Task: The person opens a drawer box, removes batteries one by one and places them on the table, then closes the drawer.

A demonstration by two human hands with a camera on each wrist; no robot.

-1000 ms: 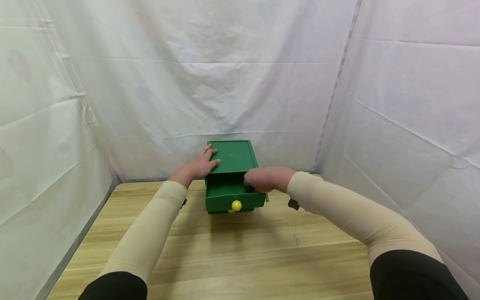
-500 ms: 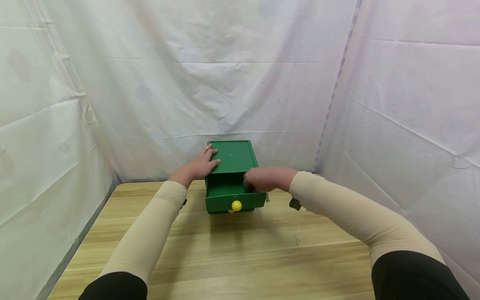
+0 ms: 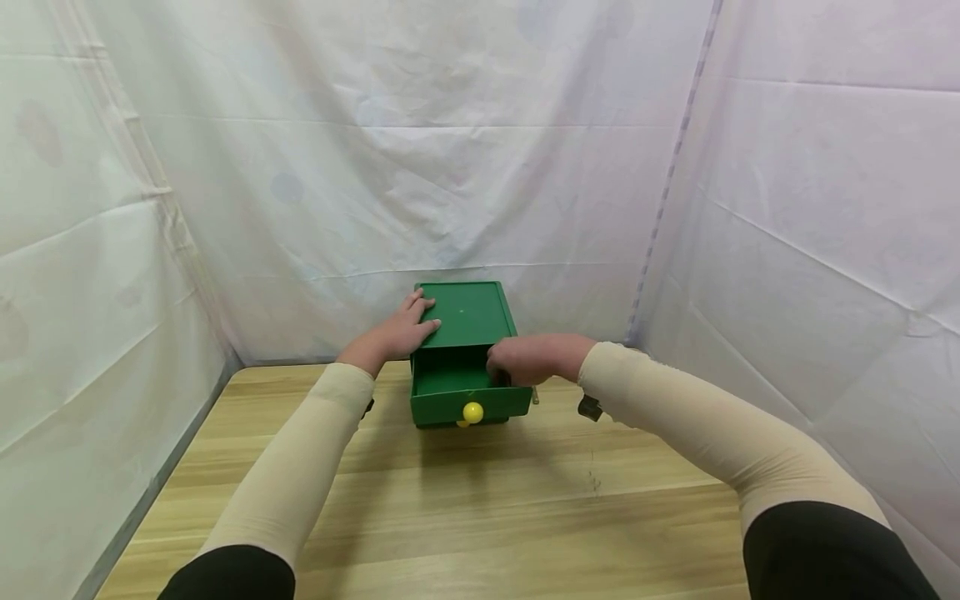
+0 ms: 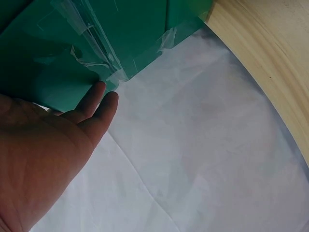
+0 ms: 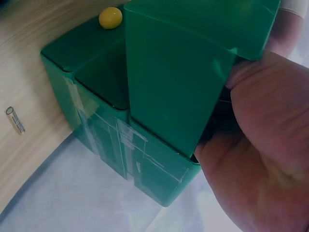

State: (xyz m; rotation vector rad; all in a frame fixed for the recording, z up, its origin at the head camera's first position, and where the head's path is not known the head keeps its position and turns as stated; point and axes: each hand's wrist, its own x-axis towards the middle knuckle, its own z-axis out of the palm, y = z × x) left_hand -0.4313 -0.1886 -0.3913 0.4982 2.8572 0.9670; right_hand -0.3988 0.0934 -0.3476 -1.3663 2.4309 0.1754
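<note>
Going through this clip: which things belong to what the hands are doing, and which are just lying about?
Seemingly in the job:
green cabinet, left hand resting on it
pulled-out drawer with yellow knob, right hand partly inside

Apparently just about:
small cylinder on the table, untouched
white curtains

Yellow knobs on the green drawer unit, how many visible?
2 visible: an upper knob on the front of the open top drawer, and a lower knob beneath it, partly covered in the head view. Another could be hidden under that drawer.
</note>
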